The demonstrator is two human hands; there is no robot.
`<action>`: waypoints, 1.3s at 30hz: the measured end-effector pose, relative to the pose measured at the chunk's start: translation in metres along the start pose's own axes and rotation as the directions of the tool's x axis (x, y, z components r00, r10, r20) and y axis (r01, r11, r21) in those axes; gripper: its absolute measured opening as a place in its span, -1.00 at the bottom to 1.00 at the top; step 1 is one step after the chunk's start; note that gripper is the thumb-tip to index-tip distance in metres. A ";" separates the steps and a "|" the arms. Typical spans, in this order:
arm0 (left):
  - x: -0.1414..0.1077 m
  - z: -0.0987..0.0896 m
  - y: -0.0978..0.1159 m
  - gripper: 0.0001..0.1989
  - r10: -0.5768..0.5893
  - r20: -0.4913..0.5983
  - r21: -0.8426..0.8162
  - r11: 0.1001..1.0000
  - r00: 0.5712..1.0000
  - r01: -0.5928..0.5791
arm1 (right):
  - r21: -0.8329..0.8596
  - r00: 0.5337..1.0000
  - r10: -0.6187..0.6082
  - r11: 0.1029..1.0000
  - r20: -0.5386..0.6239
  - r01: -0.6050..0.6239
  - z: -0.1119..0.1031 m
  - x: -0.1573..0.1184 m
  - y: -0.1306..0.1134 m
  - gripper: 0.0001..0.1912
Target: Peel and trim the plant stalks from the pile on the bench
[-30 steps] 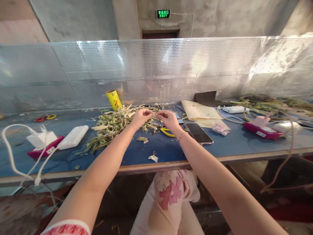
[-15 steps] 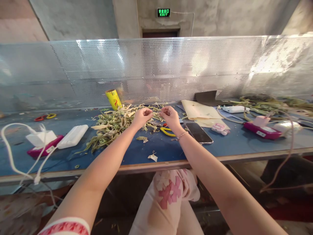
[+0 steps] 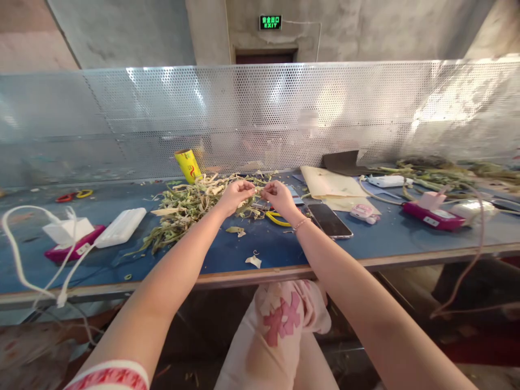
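Over the right end of a heap of dried plant stems [image 3: 182, 208], my left hand [image 3: 238, 194] is closed in a pinch. My right hand [image 3: 279, 196], a thin bracelet on its wrist, pinches just opposite, its fingertips almost meeting the left ones. Whatever sits between the fingertips is too small to make out against the pale stems behind. Beneath the right hand lies a yellow-handled tool [image 3: 278, 219], partly covered. A dark-screened phone [image 3: 329, 221] rests to the right of that wrist. Small plant scraps [image 3: 253, 261] are scattered nearer the front edge.
A tilted yellow tube [image 3: 188, 166] stands behind the heap. To the left are a white power bank [image 3: 121, 227] and a magenta power strip [image 3: 90, 238] with cables. Paper sheets [image 3: 331, 183], a pink case [image 3: 364, 213] and another magenta strip [image 3: 433, 216] lie right. A perforated metal screen [image 3: 260, 119] borders the back.
Both hands have stayed over the heap's right end, fingers still pinched. The fingertips have come slightly closer together, and the right hand has turned a little.
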State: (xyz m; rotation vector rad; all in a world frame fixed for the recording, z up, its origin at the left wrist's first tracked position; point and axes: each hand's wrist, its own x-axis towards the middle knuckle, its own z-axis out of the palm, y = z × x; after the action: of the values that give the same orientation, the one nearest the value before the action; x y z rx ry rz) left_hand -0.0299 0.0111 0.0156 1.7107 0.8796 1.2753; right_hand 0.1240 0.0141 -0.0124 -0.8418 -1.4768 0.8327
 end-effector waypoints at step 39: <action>-0.007 0.014 -0.003 -0.84 0.332 -0.033 0.377 0.878 0.943 -0.296 | 0.156 1.000 0.011 0.988 -0.025 -0.007 0.000 -0.003 -0.008 -0.72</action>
State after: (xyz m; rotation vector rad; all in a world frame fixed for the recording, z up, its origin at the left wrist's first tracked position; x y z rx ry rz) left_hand -0.0184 0.0039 0.0079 2.1739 0.9709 1.4870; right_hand 0.1243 0.0076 -0.0071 -0.7398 -1.3670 0.9274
